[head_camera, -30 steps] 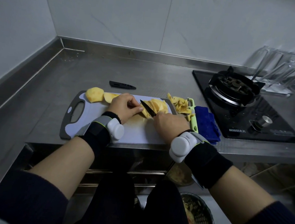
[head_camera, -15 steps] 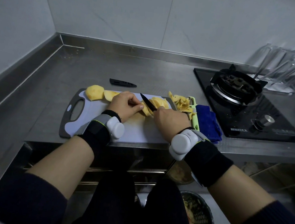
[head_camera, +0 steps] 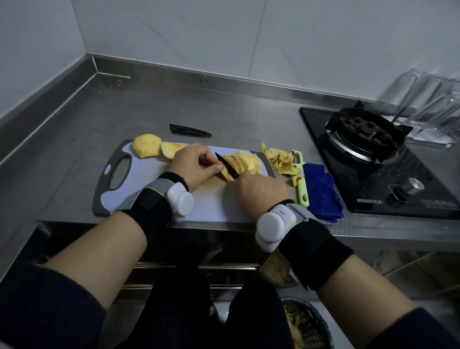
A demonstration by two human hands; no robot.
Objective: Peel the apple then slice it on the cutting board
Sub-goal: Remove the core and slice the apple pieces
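Where the knife (head_camera: pixel 225 166) sits, peeled apple (head_camera: pixel 248 162) seems sliced.

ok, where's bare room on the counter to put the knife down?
Bare steel counter left of the cutting board and behind the knife sheath, across to the stove. Crowded between board and stove: peels, peeler, blue cloth.
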